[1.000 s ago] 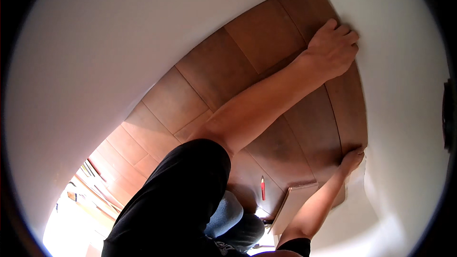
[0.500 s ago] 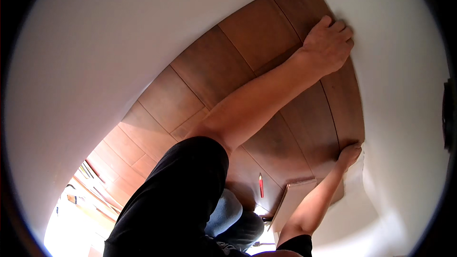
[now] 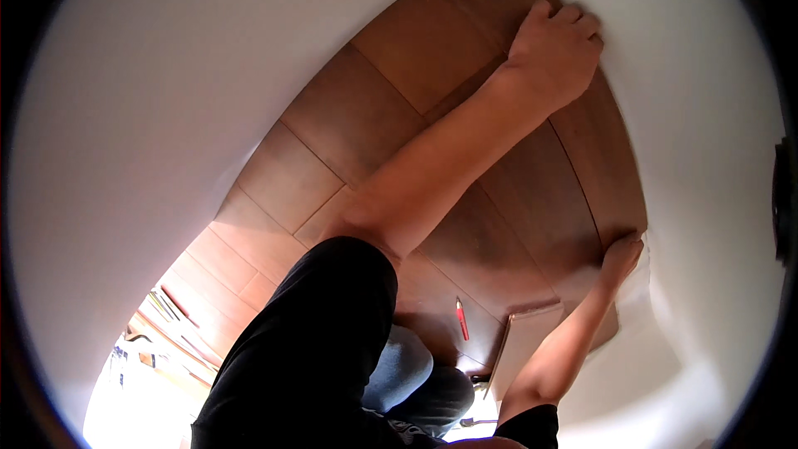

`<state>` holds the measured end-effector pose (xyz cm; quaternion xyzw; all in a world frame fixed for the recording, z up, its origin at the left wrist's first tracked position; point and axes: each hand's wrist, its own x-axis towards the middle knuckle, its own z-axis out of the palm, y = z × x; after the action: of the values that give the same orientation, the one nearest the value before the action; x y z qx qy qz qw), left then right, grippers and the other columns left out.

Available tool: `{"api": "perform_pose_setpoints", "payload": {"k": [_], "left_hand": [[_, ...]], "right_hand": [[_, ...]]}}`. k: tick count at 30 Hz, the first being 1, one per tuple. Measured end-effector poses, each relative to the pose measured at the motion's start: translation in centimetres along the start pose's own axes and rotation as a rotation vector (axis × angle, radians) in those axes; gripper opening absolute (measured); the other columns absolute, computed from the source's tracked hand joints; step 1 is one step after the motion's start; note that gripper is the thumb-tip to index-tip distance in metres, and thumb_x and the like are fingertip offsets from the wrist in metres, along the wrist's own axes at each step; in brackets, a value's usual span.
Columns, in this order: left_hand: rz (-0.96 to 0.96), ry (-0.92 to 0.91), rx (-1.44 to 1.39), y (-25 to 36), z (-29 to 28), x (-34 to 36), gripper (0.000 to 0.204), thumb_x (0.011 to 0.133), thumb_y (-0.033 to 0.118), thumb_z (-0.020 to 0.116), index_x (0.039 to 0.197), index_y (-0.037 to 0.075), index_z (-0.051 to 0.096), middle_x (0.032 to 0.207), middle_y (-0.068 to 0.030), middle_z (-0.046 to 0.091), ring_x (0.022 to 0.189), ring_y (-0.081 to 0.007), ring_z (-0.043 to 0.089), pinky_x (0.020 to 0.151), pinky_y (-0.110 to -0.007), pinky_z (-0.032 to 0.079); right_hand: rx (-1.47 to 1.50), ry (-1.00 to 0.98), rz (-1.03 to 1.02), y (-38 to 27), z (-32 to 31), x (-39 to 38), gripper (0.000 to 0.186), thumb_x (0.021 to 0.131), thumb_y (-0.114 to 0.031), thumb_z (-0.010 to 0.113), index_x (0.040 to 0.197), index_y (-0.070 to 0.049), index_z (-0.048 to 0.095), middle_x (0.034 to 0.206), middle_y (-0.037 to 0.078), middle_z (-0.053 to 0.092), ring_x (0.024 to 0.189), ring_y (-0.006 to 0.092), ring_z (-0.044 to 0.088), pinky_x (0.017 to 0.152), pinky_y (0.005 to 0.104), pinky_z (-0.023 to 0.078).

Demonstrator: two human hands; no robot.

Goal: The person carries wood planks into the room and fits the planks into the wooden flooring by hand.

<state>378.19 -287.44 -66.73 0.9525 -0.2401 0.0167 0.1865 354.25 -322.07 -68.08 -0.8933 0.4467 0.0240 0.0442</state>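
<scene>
A long reddish-brown floorboard [image 3: 592,145] lies along the white wall at the right, beside rows of similar boards with a thin dark seam between. My left hand [image 3: 559,43] rests over the far part of this board, its fingers bent at the edge where board and wall meet. At the near end of the same board, my right hand [image 3: 623,254] curls its fingers round the edge by the wall; the fingertips are partly hidden. Between my arms, a red pencil [image 3: 462,319] lies on the laid boards.
A loose board piece [image 3: 528,337] sits near my right forearm. White walls [image 3: 706,158] close in at right and left [image 3: 166,100]. My bent knee in black cloth [image 3: 332,299] takes up the lower middle. Long thin strips [image 3: 179,324] lie at the lower left.
The view has shifted slightly. Both hands stay at the same board along the wall, the left far up and the right at the near end, in much the same pose.
</scene>
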Motion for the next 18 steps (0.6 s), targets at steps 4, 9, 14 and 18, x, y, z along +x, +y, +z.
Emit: {"api": "perform_pose_setpoints", "payload": {"k": [4,9,14,18], "left_hand": [[0.013,0.06,-0.031,-0.2,0.3,-0.4,0.034,0.101,0.013,0.055,0.13,0.014,0.071,0.145,-0.0039,0.06,0.139,-0.0241,0.052,0.112,-0.048,0.039],[0.091,0.117,0.012,-0.1,1.1,-0.2,0.034,0.101,0.015,0.054,0.131,0.016,0.071,0.146,-0.0046,0.06,0.137,-0.0244,0.053,0.111,-0.051,0.04],[0.127,0.135,-0.057,1.7,2.6,-0.4,0.032,0.103,0.028,0.06,0.13,0.013,0.07,0.138,-0.0077,0.062,0.135,-0.0298,0.052,0.112,-0.054,0.037],[0.181,0.211,0.034,0.2,2.4,-0.8,0.039,0.107,0.041,0.054,0.121,0.009,0.071,0.127,-0.0113,0.066,0.127,-0.0317,0.056,0.108,-0.054,0.04]], "right_hand": [[0.017,0.038,0.01,0.5,0.5,-0.2,0.061,0.112,-0.042,0.031,0.127,0.01,0.059,0.126,0.034,0.065,0.115,0.0508,0.062,0.102,0.0553,0.048],[0.141,0.159,0.0,2.3,2.7,-0.6,0.052,0.111,-0.037,0.036,0.123,0.006,0.063,0.123,0.03,0.066,0.115,0.0464,0.062,0.101,0.0522,0.049],[-0.108,0.21,-0.291,3.9,2.1,1.3,0.036,0.107,-0.021,0.039,0.113,-0.002,0.068,0.116,0.026,0.068,0.112,0.0424,0.063,0.099,0.0525,0.05],[-0.173,-0.075,0.056,-1.1,0.1,1.2,0.048,0.111,-0.034,0.033,0.126,-0.002,0.065,0.126,0.023,0.071,0.118,0.047,0.065,0.104,0.0544,0.05]]}}
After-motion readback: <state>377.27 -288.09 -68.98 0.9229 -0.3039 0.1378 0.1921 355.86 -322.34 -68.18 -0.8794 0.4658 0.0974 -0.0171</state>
